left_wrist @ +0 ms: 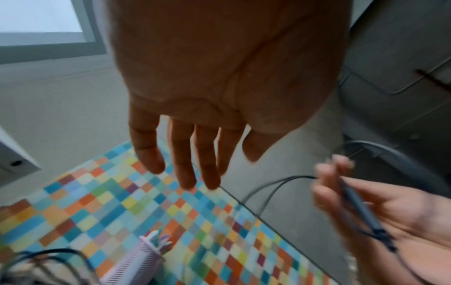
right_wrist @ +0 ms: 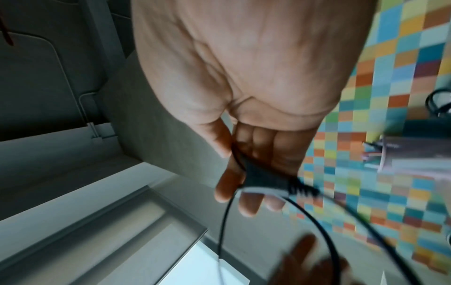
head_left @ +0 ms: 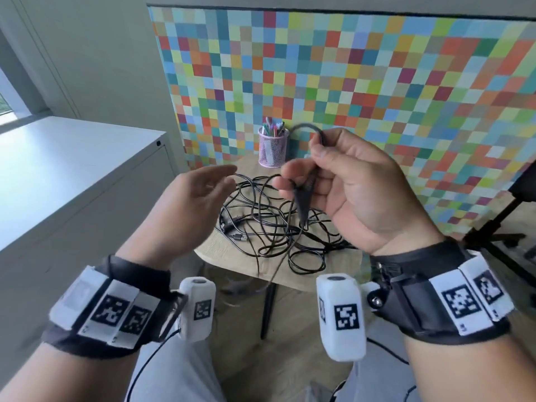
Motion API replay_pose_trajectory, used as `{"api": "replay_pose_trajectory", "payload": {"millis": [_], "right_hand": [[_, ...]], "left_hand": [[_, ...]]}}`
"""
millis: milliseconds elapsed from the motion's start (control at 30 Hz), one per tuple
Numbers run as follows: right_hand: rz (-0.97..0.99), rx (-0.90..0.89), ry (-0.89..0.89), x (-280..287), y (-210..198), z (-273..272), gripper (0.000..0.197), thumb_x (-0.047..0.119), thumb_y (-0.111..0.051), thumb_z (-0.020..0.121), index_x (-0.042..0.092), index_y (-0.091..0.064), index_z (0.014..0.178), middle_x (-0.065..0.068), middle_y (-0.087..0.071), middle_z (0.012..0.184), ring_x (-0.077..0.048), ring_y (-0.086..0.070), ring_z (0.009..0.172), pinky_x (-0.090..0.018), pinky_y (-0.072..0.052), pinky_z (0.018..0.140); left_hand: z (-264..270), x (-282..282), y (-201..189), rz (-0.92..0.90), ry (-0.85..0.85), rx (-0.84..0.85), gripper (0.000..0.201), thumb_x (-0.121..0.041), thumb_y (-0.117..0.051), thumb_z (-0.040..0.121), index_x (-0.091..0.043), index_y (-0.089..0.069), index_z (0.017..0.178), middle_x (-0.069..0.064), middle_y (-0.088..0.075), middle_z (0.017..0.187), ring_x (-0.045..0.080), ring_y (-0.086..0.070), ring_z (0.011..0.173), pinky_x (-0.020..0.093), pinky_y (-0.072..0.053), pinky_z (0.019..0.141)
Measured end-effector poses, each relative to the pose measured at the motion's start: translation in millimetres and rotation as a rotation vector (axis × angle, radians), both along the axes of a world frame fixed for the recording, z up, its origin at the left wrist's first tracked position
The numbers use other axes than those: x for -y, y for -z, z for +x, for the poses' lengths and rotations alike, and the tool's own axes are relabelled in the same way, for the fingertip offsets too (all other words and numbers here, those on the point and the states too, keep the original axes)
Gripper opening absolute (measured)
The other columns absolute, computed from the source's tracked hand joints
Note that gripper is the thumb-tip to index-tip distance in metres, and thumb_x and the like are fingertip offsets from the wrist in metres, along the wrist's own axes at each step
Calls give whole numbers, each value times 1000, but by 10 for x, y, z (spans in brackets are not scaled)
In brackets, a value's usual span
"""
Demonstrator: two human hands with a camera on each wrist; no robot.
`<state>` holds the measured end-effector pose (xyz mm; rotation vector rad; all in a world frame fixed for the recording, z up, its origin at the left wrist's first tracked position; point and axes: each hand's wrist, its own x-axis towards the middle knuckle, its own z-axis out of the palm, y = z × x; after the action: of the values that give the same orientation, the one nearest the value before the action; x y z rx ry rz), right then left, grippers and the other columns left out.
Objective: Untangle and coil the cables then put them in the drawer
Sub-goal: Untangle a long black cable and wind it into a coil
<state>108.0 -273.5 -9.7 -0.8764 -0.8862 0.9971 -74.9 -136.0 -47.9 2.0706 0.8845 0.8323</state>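
— What is the right hand point(head_left: 356, 195) doing?

— It is raised above the small light wooden tabletop point(head_left: 220, 250), palm toward the head camera. Its fingers point(head_left: 293, 172) and thumb are curled round a thin black cable with a thick plug end point(head_left: 304, 198). The plug end hangs down from the grip, a loop of the cable arches over the top of the hand, and a strand trails down toward the table edge. The right wrist view shows the dark plug body point(right_wrist: 263, 177) lying across the fingers.

— And the left hand point(head_left: 185, 204)?

— It is free, holding nothing. Its fingers point(left_wrist: 183, 158) are straight and slightly spread, pointing toward the right hand, apart from the cable.

— Where are the other cables?

— A tangled heap of thin black cables point(head_left: 269, 216) lies on the tabletop below both hands, with plug ends showing at its left side. A pink mesh pen cup point(head_left: 273, 149) with coloured pens stands behind the heap, against a panel of many-coloured squares point(head_left: 377, 82). A white cabinet point(head_left: 72, 175) stands to the left.
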Motion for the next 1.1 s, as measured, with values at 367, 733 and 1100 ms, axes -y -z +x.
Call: {"api": "replay_pose_trajectory", "payload": {"millis": [367, 733, 1100], "right_hand": [[91, -258, 89, -147, 92, -348, 11, 9, -48, 107, 11, -58, 101, -20, -73, 123, -29, -71, 117, -50, -58, 98], [8, -269, 249, 40, 406, -91, 4, 10, -54, 104, 14, -55, 105, -12, -72, 102, -24, -68, 79, -47, -61, 71], [-558, 629, 340, 341, 602, 457, 39, 34, -66, 100, 57, -52, 128, 0, -79, 97, -24, -76, 73, -44, -62, 74]], "left_hand": [[126, 594, -68, -531, 423, 374, 80, -35, -85, 73, -50, -45, 142, 3, -70, 114, 19, -67, 70, 32, -55, 63], [-150, 394, -168, 128, 3, -112, 23, -57, -75, 81, -36, -67, 84, -13, -54, 56, 2, -45, 47, 15, -35, 47], [-259, 286, -480, 35, 227, 156, 38, -49, -51, 101, -26, -77, 86, -1, -33, 54, 17, -25, 51, 27, -19, 47]]}}
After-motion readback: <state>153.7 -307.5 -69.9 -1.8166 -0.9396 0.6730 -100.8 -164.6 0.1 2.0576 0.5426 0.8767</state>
